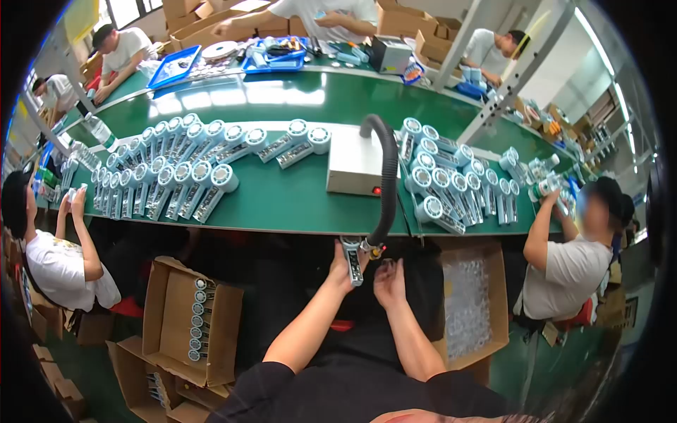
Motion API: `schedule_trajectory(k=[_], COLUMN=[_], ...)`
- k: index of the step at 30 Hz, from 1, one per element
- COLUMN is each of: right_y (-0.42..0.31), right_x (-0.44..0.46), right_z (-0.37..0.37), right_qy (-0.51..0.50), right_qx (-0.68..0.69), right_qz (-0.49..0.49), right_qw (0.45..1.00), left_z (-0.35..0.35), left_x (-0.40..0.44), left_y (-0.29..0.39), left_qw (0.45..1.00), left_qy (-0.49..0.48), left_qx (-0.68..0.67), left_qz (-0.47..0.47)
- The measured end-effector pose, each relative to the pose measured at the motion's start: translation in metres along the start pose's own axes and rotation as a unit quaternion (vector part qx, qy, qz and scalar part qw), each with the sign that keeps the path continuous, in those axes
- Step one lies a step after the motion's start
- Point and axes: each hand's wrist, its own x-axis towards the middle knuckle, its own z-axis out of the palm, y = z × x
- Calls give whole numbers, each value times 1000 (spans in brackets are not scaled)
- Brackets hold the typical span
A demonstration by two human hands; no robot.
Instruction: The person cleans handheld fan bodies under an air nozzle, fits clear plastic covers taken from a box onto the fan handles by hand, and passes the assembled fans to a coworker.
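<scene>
My left hand [342,269] is wrapped round a light-blue handheld fan [353,262], held just off the front edge of the table with its open handle and inner parts facing up. Close beside the fan is the brass-coloured end fitting [375,250] of a black flexible hose [388,176]; whether they touch I cannot tell. To the right of the fan, my right hand [390,283] has its fingers curled together near the fitting. What those fingers hold, if anything, is too small to make out. The hose arches over a white box [355,166] with a red light.
Rows of similar fans lie on the green table [282,204], left and right of the box. A cardboard box [162,310] with several fans stands lower left; another carton [497,303] holds clear plastic pieces. Co-workers sit at both sides and across the table.
</scene>
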Motion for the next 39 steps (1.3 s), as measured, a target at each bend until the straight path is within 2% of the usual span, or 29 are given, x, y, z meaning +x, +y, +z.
schedule_trajectory(k=[3,5,7,9,12,15,17,19,20,22,27,29,30,32,35,37,39], right_y=[10,33,52,65,82,103,107,100,96,102,106,98,100,98,109,119,138], right_x=[40,59,73,84,93,95,89,77,69,42,8,7,7,19,7,-16,-43], right_z=[-15,-8,0,9,20,15,11,13,16,48,72,66,68,51,48,49,56], right_qy=[9,81,167,214,229,211,199,194,196,108,84,63,85,144,138,68,81], right_qx=[-14,-31,-19,16,35,-53,-138,-217,-206,-424,-285,-108,-86,-69,-110,-142,-132], right_qz=[20,67,132,184,210,192,151,98,74,-11,-4,67,46,7,24,102,121], right_qw=[1000,994,977,959,950,957,958,952,956,899,955,990,992,987,984,982,980], left_z=[-36,-50,-62,-44,-23,-18,-34,-33,-32,-31,-21,-20,-16,-7,18,59,76], left_x=[0,-15,-44,-74,-115,-136,-143,-149,-151,-156,-156,-149,-145,-141,-149,-160,-162], left_y=[1,17,49,68,95,111,116,118,117,115,110,109,108,105,99,86,87], left_qw=[999,998,992,996,997,995,997,995,994,993,994,993,991,994,976,912,869], left_qy=[11,28,-37,42,54,90,71,103,103,113,95,98,108,67,88,114,92], left_qx=[-4,2,-22,-55,-45,-14,-27,-8,1,17,40,28,29,39,193,326,362], left_qz=[-50,-52,-117,-57,-44,-37,-14,-9,-35,-12,-47,-67,-74,-77,47,221,324])
